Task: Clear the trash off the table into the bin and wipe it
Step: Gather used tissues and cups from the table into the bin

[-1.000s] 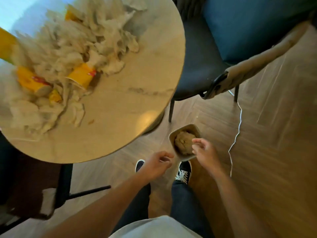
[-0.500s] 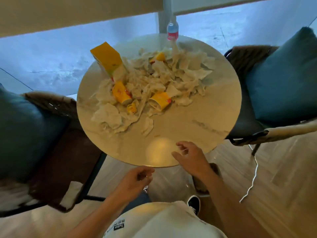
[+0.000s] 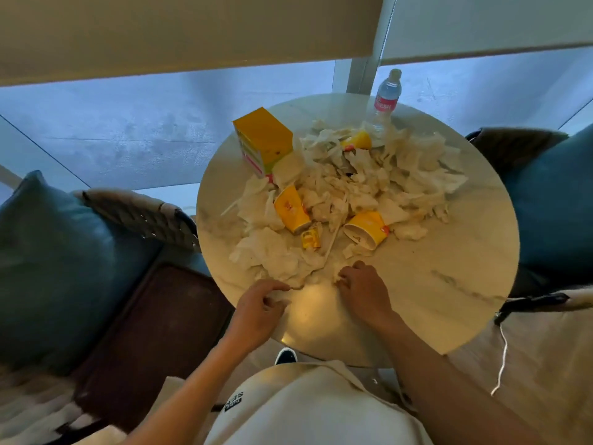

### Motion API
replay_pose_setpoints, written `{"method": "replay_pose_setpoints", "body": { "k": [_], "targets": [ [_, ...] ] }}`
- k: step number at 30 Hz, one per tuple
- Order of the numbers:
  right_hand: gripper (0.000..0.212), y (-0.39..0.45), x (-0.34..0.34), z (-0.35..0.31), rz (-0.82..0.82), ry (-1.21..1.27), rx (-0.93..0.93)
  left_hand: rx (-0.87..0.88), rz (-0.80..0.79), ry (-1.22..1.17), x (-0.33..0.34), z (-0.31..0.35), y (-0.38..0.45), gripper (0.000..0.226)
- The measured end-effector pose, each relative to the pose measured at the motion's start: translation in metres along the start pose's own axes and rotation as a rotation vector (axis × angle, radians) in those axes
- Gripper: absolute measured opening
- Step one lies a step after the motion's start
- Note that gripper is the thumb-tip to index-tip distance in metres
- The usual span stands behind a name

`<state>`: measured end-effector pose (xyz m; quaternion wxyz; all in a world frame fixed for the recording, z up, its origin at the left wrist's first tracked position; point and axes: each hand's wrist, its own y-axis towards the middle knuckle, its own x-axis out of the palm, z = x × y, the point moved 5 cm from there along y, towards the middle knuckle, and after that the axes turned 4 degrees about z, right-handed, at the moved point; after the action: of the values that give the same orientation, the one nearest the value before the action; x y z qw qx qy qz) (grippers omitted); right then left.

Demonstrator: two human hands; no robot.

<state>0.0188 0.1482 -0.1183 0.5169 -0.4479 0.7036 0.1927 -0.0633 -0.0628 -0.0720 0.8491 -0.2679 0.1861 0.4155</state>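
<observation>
Fingers [image 3: 345,277] of the right hand [image 3: 364,292] are curling onto crumpled tissue [image 3: 282,264] at the pile's six o'clock edge, while the left hand [image 3: 258,308] is pinching a nearby scrap. Paper cups [image 3: 292,208] are lying toward twelve o'clock on the round worktop [image 3: 449,284]. Gathering a compact handful probably beats dragging loose sheets; the bin is out of sight.

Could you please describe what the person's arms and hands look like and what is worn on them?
Both forearms are bare, with no sleeves reaching them. The left hand and right hand wear no gloves, and no rings, watch or bracelet can be seen. The torso has a cream top with a small dark printed mark.
</observation>
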Motion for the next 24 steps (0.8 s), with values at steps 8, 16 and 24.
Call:
{"method": "replay_pose_setpoints", "body": {
  "k": [8, 16, 24],
  "targets": [
    [0.015, -0.010, -0.003, -0.016, 0.103, 0.297, 0.088, 0.139, 0.019, 0.400, -0.016, -0.002, 0.068, 0.052],
    [0.010, -0.028, -0.008, -0.016, 0.195, 0.448, 0.177, 0.122, 0.077, 0.522, -0.019, -0.008, 0.080, 0.028],
    [0.009, -0.048, -0.025, 0.005, 0.272, 0.577, 0.282, 0.250, 0.227, 0.208, -0.022, 0.037, 0.049, 0.019]
  ]
}}
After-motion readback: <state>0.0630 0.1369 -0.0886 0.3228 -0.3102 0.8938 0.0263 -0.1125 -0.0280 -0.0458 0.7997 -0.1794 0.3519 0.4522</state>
